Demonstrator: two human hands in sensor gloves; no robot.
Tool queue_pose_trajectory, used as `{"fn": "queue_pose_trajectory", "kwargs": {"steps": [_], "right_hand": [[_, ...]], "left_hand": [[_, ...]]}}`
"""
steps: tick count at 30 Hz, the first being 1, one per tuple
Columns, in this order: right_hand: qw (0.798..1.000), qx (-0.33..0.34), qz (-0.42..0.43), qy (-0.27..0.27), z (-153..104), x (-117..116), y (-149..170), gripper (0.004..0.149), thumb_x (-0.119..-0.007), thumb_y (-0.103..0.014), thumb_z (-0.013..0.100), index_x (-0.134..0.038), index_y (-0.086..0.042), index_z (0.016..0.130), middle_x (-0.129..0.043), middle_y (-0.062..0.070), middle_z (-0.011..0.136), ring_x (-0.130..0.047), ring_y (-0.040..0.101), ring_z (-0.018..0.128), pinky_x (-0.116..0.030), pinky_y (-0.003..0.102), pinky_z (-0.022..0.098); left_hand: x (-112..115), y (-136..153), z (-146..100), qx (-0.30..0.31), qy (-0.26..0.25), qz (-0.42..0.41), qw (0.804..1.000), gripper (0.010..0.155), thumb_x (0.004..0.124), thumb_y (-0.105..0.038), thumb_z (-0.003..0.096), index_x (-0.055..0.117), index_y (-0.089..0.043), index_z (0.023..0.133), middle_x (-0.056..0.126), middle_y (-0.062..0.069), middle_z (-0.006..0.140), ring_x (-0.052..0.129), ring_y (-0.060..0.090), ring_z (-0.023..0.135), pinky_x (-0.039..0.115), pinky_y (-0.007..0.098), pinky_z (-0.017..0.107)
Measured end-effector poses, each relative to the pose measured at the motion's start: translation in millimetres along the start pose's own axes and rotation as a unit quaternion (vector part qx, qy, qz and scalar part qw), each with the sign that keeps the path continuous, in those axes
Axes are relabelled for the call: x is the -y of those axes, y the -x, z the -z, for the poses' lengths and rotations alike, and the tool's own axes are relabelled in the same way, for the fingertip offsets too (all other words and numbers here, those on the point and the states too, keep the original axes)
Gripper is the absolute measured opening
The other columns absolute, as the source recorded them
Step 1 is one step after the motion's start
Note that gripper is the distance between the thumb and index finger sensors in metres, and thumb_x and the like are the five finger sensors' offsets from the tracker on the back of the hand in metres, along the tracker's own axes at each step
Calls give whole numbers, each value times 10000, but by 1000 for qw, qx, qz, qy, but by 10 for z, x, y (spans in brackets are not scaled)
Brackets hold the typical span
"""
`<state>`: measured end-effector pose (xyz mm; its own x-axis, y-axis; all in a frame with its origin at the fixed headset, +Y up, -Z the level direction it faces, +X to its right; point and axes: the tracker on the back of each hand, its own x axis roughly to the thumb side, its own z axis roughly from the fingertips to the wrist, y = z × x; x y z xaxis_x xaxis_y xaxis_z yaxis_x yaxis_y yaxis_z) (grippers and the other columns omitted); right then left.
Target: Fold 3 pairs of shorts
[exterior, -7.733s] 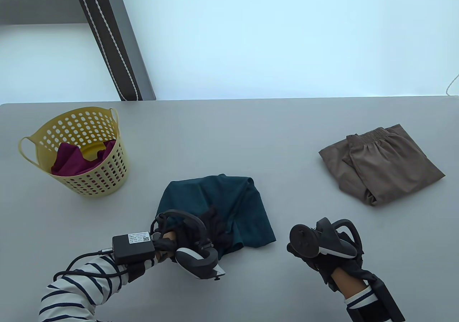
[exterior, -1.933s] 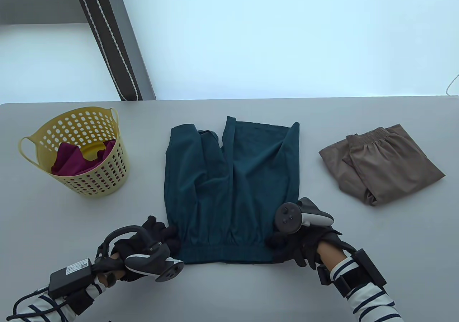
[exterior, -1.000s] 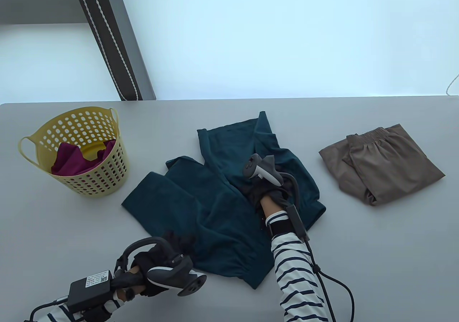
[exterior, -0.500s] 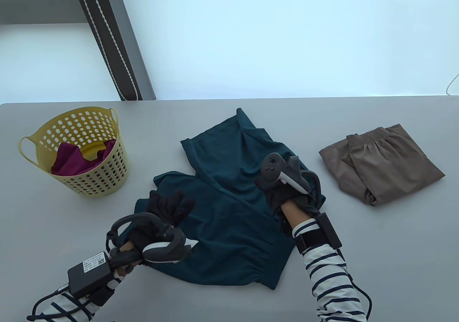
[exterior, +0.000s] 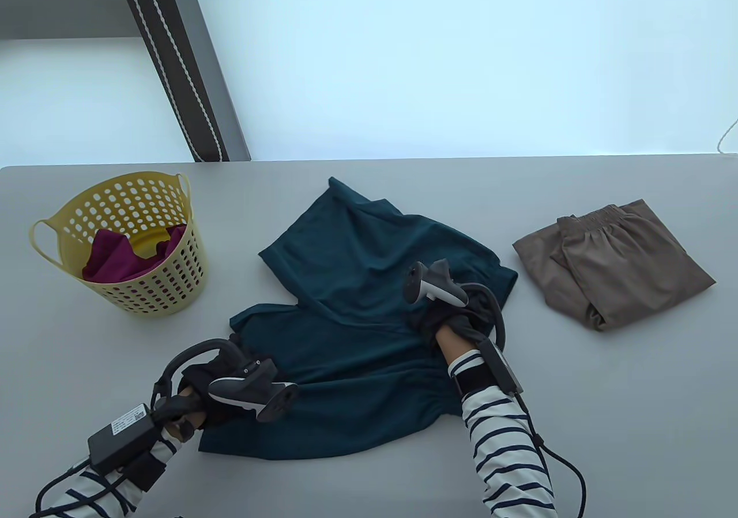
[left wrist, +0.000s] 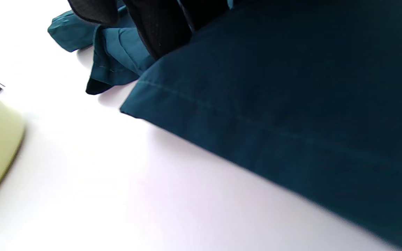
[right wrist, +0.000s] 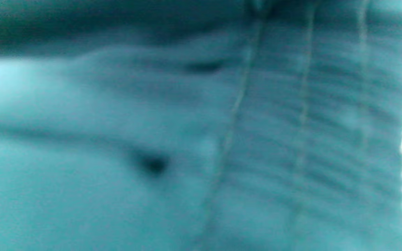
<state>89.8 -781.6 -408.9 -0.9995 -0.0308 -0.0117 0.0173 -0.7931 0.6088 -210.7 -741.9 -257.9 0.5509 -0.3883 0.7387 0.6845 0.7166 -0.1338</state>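
Grey tabletop (exterior: 605, 402) fills the near half of the table view, with a pale blue-white wall behind it and a dark striped band leaning at the far left. Your teal shorts (exterior: 357, 322) lie spread and skewed in the middle of the table, 1 leg pointing to the far side, the other toward the left, the waistband nearest you on the right. Your left hand (exterior: 202, 379) rests on the near-left leg; in the left wrist view its dark gloved fingers (left wrist: 159, 31) press into bunched teal cloth by the hem, though you cannot tell whether they pinch it. Your right hand (exterior: 447, 319) sits on the right part of the shorts, fingers hidden under the tracker, so its grip cannot be told; the right wrist view is blurred teal cloth with the gathered waistband (right wrist: 326, 122). Folded brown shorts (exterior: 614, 267) lie well apart at the far right. At the left, 1 yellow perforated basket (exterior: 167, 287) holds magenta cloth (exterior: 112, 255). A white label on the box strapped to your left wrist (exterior: 121, 434) carries print too small to read
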Motion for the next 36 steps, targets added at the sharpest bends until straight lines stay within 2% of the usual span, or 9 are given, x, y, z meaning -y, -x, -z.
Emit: {"fn": "queue_pose_trajectory", "kwargs": {"steps": [6, 8, 11, 16, 20, 23, 28, 31, 36], "right_hand": [[999, 17, 43, 20, 15, -50, 54, 765, -429, -579, 449, 15, -257, 981, 74, 344, 946, -6, 715, 756, -189, 752, 541], [998, 30, 41, 31, -30, -53, 94, 840, -404, -590, 445, 155, -196, 932, 114, 353, 925, 4, 691, 769, -169, 724, 550], [986, 73, 51, 140, -242, 32, 193, 875, -403, -595, 448, 209, -164, 901, 135, 364, 913, 22, 665, 783, -155, 700, 552], [965, 128, 19, 229, -812, 159, 423, 905, -430, -599, 467, 209, -129, 902, 112, 356, 931, -10, 648, 812, -180, 682, 570], [963, 163, -9, 214, -1247, 13, 563, 917, -475, -590, 481, 146, -95, 940, 51, 353, 958, -99, 632, 850, -245, 665, 591], [970, 193, -24, 149, -1479, -286, 600, 904, -527, -564, 486, 11, -51, 1001, -65, 355, 982, -214, 620, 869, -324, 651, 595], [973, 204, -86, 67, -1478, -707, 522, 820, -630, -442, 481, -182, -18, 1022, -150, 335, 979, -306, 597, 864, -390, 629, 587], [971, 181, -149, 49, -1378, -877, 440, 769, -663, -353, 474, -225, -4, 1001, -219, 323, 971, -457, 537, 876, -492, 583, 597], [948, 173, -223, 150, -1462, -877, 324, 663, -731, -282, 453, -448, 16, 973, -517, 329, 935, -743, 466, 820, -682, 541, 560]], "left_hand": [[168, -24, -77, -12, -26, -19, 999, 721, 446, -660, 383, 362, -367, 1037, 458, 11, 1186, 729, 243, 972, 571, 612, 763], [166, -32, -77, -13, -26, -17, 999, 726, 446, -662, 379, 364, -364, 1037, 462, 15, 1184, 731, 246, 972, 572, 614, 761], [164, -38, -70, -13, -28, -12, 999, 726, 446, -661, 379, 372, -362, 1035, 474, 20, 1181, 743, 244, 967, 576, 613, 760], [174, -22, -64, -7, -31, -28, 999, 740, 439, -655, 380, 371, -344, 1048, 484, 32, 1178, 742, 257, 965, 571, 617, 758], [102, 125, -161, -66, -86, -24, 994, 904, 441, -657, 380, 83, -204, 1075, 357, 252, 1181, 747, 285, 962, 588, 622, 748], [42, 281, -263, -108, -83, -30, 990, 1006, 462, -672, 377, 9, -96, 1066, 330, 292, 1159, 744, 314, 957, 587, 642, 739], [172, 364, -246, -124, -2, -15, 992, 874, 512, -683, 358, 488, -187, 1077, 523, 195, 1127, 820, 290, 897, 614, 641, 731], [350, 359, -182, -129, 76, 22, 989, 868, 498, -707, 337, 553, -201, 1040, 572, 152, 1098, 834, 259, 873, 618, 634, 733], [424, 243, -77, -125, 63, 36, 990, 894, 510, -697, 317, 560, -146, 1019, 658, 139, 1057, 886, 225, 811, 653, 614, 730]]}}
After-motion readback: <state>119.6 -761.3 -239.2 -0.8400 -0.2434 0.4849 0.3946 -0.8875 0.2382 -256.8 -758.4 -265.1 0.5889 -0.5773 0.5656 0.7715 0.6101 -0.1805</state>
